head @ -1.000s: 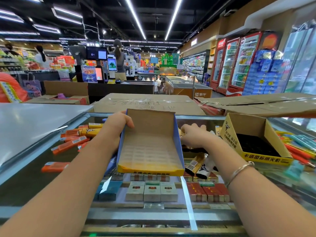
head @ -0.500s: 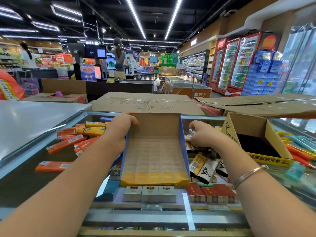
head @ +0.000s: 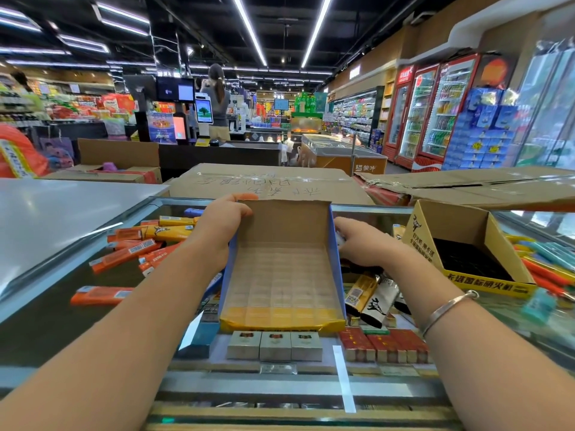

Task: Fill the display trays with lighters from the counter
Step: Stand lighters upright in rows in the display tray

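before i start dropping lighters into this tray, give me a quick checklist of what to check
1. Blue-sided tray empty, grid slots free: ok.
2. Left hand gripping the tray's back left corner: ok.
3. Right hand holding a lighter: cannot tell, fingers curl beside the tray wall.
4. Orange lighters lying loose left of the tray: ok.
5. Gold and white lighters lying right of the tray: ok.
6. Yellow tray filled: not ok.

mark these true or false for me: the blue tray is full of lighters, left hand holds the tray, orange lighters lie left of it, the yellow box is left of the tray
1. The blue tray is full of lighters. False: its slots are empty.
2. The left hand grips the tray's back corner. True.
3. Orange lighters lie left of the tray. True.
4. The yellow box stands left of the tray. False: it stands on the right, beyond the right hand.
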{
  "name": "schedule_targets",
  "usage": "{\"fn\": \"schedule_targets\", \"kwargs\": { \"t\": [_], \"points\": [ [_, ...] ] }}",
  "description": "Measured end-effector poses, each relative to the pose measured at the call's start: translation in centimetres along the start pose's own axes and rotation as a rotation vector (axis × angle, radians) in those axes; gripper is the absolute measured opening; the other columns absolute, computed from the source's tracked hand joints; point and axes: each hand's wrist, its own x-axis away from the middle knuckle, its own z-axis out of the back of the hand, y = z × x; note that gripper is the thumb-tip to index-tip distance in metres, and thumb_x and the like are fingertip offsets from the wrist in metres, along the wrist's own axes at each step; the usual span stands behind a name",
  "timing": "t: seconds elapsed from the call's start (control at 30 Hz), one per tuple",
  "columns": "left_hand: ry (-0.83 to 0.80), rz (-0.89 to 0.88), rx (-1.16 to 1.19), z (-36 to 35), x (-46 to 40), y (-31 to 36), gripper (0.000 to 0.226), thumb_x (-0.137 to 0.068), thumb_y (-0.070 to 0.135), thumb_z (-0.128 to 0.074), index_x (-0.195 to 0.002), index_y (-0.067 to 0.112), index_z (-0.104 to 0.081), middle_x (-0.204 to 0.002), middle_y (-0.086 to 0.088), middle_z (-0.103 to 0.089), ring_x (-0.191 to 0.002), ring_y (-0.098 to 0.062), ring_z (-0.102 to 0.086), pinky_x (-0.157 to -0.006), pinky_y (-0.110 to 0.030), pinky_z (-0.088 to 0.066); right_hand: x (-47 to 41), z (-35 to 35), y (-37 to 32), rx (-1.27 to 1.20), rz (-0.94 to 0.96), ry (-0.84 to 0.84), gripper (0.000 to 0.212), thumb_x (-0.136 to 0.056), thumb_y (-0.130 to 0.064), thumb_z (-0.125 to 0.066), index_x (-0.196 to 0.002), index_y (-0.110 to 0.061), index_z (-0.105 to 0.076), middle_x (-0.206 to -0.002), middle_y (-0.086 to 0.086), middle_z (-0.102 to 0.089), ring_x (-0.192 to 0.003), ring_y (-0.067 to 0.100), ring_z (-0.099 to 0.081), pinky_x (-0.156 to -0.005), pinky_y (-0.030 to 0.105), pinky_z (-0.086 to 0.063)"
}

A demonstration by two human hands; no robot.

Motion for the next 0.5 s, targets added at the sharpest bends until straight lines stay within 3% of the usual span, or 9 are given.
{"fn": "schedule_targets", "kwargs": {
  "t": [0.1,0.17,0.33,0.43,0.5],
  "points": [
    [-0.008,-0.007,0.005,-0.1,-0.1,-0.1,0.032,-0.092,0.001,-0.039,-0.093,0.026,-0.06,-0.11,-0.013,-0.061,-0.109,-0.03,-0.056,-0.093,-0.047,-0.049,0.0,0.1,-0.1,0.017,-0.067,0.046,0.025,-0.083,-0.023,-0.063,-0.099,-0.005,-0.057,-0.091,0.011,-0.062,-0.072,0.02,-0.055,-0.058,0.028,-0.043],
    [-0.007,-0.002,0.009,-0.2,-0.1,-0.1,0.032,-0.093,0.002,-0.039,-0.093,0.026,-0.06,-0.111,-0.013,-0.061,-0.109,-0.029,-0.056,-0.093,-0.047,-0.049,0.2,0.7,0.1,-0.058,-0.117,0.096,0.021,-0.081,-0.021,-0.064,-0.094,-0.006,-0.056,-0.08,0.008,-0.058,-0.062,0.016,-0.05,-0.049,0.025,-0.039],
    [-0.042,0.013,0.061,-0.5,0.3,-0.2,0.027,-0.094,0.008,-0.042,-0.094,0.026,-0.062,-0.104,-0.008,-0.062,-0.1,-0.024,-0.057,-0.074,-0.036,-0.052,1.7,3.7,0.2,-0.669,-0.09,0.327,0.012,-0.082,-0.012,-0.065,-0.087,-0.016,-0.055,-0.077,0.005,-0.055,-0.06,0.015,-0.054,-0.043,0.018,-0.042],
    [-0.065,0.013,0.024,-0.8,0.6,-0.3,0.018,-0.092,0.017,-0.049,-0.097,0.026,-0.064,-0.106,-0.005,-0.062,-0.102,-0.02,-0.056,-0.078,-0.036,-0.05,3.1,4.8,-1.4,-1.039,0.059,0.231,0.015,-0.082,-0.01,-0.067,-0.095,-0.01,-0.06,-0.063,0.003,-0.05,-0.047,0.015,-0.05,-0.039,0.019,-0.04],
    [-0.055,-0.045,-0.04,-0.9,0.6,-0.1,0.016,-0.091,0.023,-0.053,-0.104,0.024,-0.062,-0.111,-0.002,-0.06,-0.104,-0.016,-0.053,-0.084,-0.033,-0.046,3.8,4.7,-2.7,-1.047,0.114,0.12,0.021,-0.082,-0.009,-0.067,-0.102,-0.008,-0.062,-0.061,0.003,-0.05,-0.045,0.013,-0.049,-0.038,0.019,-0.04]
  ]
}}
